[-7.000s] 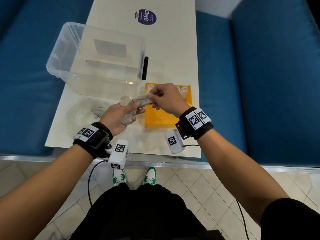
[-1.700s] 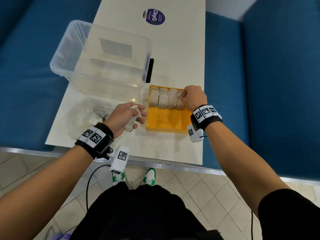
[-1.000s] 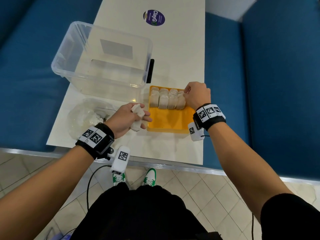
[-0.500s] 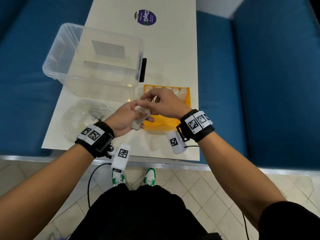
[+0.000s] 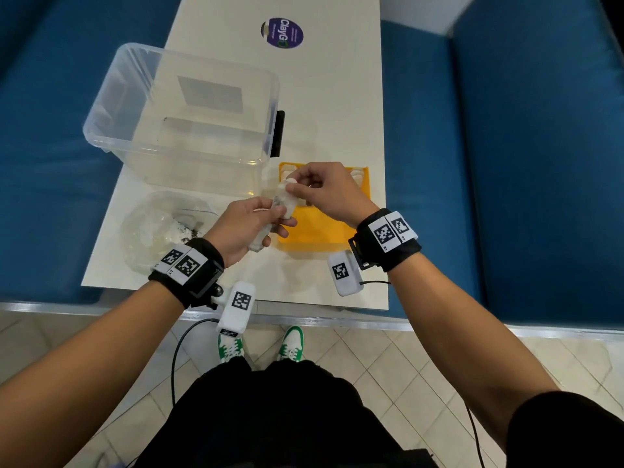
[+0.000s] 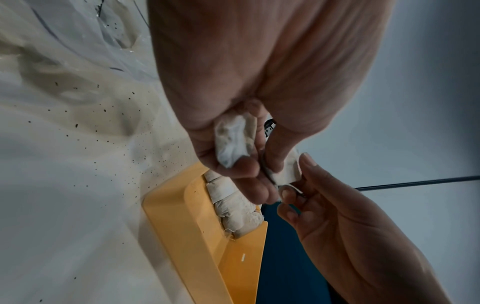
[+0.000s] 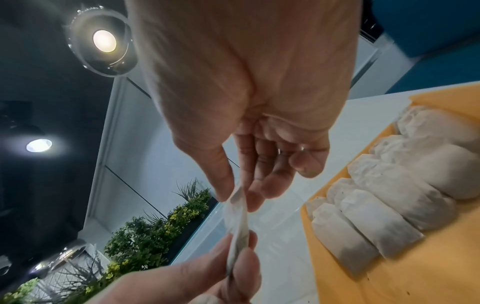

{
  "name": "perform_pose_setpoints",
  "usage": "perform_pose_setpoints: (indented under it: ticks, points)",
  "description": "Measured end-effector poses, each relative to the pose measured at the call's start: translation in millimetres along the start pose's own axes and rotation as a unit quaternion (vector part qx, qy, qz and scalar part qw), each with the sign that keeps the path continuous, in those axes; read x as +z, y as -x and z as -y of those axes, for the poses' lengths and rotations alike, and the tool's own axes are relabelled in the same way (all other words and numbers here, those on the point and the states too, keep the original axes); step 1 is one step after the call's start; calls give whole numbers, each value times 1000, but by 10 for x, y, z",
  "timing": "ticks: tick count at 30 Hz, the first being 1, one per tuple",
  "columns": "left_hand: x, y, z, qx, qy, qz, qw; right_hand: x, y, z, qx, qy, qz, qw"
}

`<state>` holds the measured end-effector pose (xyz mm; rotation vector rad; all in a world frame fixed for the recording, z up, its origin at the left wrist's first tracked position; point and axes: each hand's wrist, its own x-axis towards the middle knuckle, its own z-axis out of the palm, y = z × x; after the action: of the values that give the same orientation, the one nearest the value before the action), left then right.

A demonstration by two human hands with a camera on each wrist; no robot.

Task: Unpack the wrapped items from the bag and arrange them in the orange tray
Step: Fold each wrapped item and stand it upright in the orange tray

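Note:
The orange tray (image 5: 317,228) lies on the white table with a row of white wrapped packets (image 7: 389,205) along its far end. Just left of the tray, my left hand (image 5: 275,219) grips one wrapped packet (image 6: 233,142) in the palm and holds a second packet (image 5: 285,201) up between its fingers. My right hand (image 5: 297,187) hovers over the tray's far left corner and pinches the top of that second packet (image 7: 237,222) between thumb and forefinger. The clear plastic bag (image 5: 158,228) lies crumpled at the left.
A large clear plastic bin (image 5: 182,106) stands behind the bag and touches the tray's far left corner. Dark specks dot the table (image 6: 78,164) beside the tray. Blue seats flank the table on both sides. A purple sticker (image 5: 282,33) marks the far end.
My right hand left the row of packets in the tray, came back left to my left hand and pinched the packet held there. The left hand stayed beside the tray.

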<state>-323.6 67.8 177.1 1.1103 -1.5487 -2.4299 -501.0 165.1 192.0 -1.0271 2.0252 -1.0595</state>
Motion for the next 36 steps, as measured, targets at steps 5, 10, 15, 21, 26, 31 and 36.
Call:
perform_pose_setpoints:
  ticks: [5,10,15,21,26,31,36]
  points:
    - [17,-18,8,-2,-13,11,1000,-131,12,65,-23,59,0,998]
    - [-8,-34,37,-21,-49,2,999,-485,0,73,-22,99,-25,995]
    - [-32,-55,32,-35,-52,-12,998,-836,-72,-159,9,226,-60,972]
    - [-26,-70,7,-38,-48,-18,998,-886,-161,-575,92,332,-30,938]
    - [-47,-67,9,-42,-47,-25,998,-798,-184,-697,113,395,-15,912]
    - [-63,-65,-1,-47,-41,-34,997,-702,-265,-751,74,493,-24,867]
    - [-86,-68,-27,-46,-37,-40,997,-680,-340,-817,65,546,-43,834]
